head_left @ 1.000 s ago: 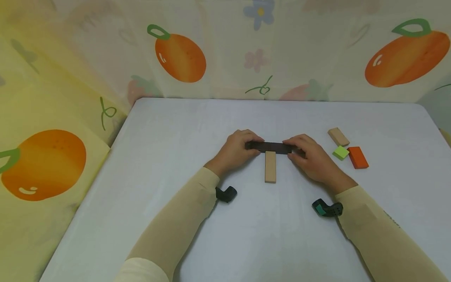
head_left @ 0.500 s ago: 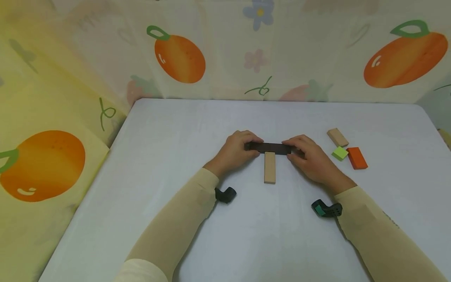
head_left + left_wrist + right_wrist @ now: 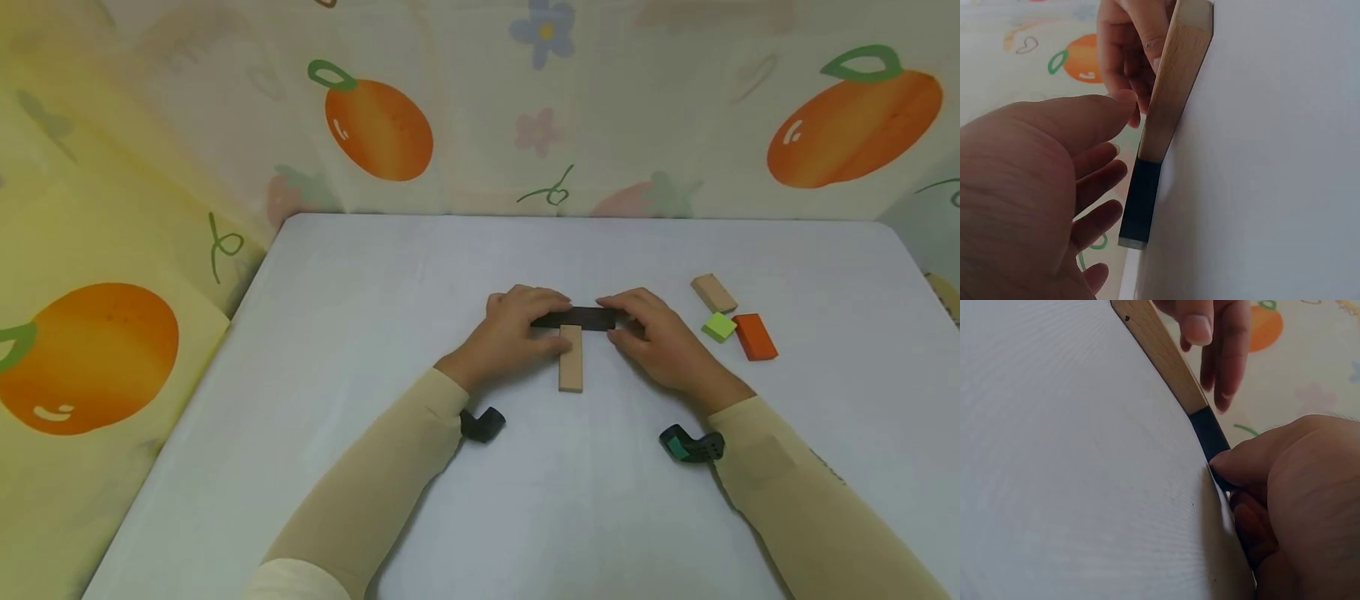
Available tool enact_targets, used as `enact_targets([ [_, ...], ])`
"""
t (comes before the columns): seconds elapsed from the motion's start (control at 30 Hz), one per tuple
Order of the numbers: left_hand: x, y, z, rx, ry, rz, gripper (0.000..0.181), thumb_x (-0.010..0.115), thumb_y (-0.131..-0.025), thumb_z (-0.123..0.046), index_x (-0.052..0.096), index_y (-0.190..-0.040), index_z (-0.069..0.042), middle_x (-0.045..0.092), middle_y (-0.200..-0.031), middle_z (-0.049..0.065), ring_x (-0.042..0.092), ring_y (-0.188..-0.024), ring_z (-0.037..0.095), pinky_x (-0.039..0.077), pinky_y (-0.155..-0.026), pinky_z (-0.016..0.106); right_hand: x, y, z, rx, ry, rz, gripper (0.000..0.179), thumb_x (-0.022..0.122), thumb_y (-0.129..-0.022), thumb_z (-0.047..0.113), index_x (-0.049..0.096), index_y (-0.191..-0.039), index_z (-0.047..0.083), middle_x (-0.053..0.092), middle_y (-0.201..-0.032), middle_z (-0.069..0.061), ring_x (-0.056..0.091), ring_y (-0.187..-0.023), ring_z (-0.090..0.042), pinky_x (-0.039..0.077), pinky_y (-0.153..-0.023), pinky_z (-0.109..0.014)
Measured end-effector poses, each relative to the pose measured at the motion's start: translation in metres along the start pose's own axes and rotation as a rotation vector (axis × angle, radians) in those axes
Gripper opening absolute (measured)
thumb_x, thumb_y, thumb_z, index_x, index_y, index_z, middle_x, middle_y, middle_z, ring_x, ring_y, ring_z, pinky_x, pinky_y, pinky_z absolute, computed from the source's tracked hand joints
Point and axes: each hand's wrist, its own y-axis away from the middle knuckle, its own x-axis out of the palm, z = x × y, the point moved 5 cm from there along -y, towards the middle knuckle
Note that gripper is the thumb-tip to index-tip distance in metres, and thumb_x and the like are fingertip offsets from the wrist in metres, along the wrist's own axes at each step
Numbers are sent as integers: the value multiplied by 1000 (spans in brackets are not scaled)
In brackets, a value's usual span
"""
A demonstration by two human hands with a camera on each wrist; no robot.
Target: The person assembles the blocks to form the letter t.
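Observation:
A black block [image 3: 588, 318] lies crosswise on the white table. One end of a plain wooden block [image 3: 572, 367] meets its near side, making a T shape. My right hand [image 3: 652, 333] pinches the black block's right end between thumb and fingers, as the right wrist view shows with the thumb [image 3: 1229, 465] on its edge. Over the left part of the T, my left hand [image 3: 513, 329] has its fingers loosely spread. In the left wrist view, that hand [image 3: 1041, 169] is apart from the black block [image 3: 1141, 203], its thumb tip close beside the wooden block [image 3: 1175, 81].
To the right lie another wooden block [image 3: 714, 293], a small light green block [image 3: 719, 327] and an orange block [image 3: 756, 337], close together. A fruit-print cloth [image 3: 480, 108] hangs behind the white table [image 3: 420, 258] and along its left side.
My left hand has let go of the black block's left end and moved slightly right, its thumb now over the wooden block. The right hand keeps its hold.

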Motion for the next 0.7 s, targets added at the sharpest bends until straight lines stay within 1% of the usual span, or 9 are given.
enact_targets([
  [0.1, 3, 0, -6, 20, -47, 21, 53, 82, -101, -38, 69, -147, -18, 59, -155, -6, 45, -144, 10, 26, -108, 47, -2, 1, 0, -18, -2, -10, 44, 67, -106, -1, 61, -149, 1, 59, -140, -18, 57, -124, -35, 47, -105, -56],
  [0.2, 6, 1, -11, 45, -86, 34, 53, 83, -101, -37, 69, -148, -15, 59, -156, -6, 44, -146, 9, 25, -110, 50, -5, 2, -2, -21, 1, -20, 44, 68, -105, -1, 61, -149, 1, 59, -140, -18, 58, -123, -36, 48, -105, -57],
  [0.33, 7, 3, -17, 82, -118, 42, 51, 82, -102, -35, 71, -147, -13, 61, -155, -6, 46, -146, 12, 26, -111, 52, -10, 3, -5, -5, 6, -14, 46, 70, -105, 1, 60, -150, 3, 58, -142, -17, 58, -124, -36, 49, -106, -58],
  [0.5, 8, 5, -19, 103, -144, 47, 47, 80, -104, -35, 73, -145, -12, 61, -155, -6, 48, -146, 16, 27, -111, 53, -18, 4, -7, -29, 4, 6, 50, 73, -104, 3, 59, -152, 2, 58, -143, -18, 57, -125, -36, 49, -105, -58],
  [0.6, 9, 5, -19, 105, -152, 56, 45, 78, -105, -36, 74, -143, -13, 61, -155, -7, 48, -146, 15, 28, -111, 52, -25, 5, -5, -50, 12, -23, 50, 74, -104, 4, 60, -151, 0, 60, -141, -19, 58, -123, -35, 52, -102, -58],
  [0.7, 10, 5, -19, 109, -154, 63, 43, 77, -105, -36, 75, -142, -14, 62, -154, -8, 48, -146, 15, 28, -112, 51, -34, 8, -4, -62, 11, -87, 46, 74, -104, 4, 62, -148, -1, 61, -140, -20, 60, -121, -36, 53, -98, -57],
])
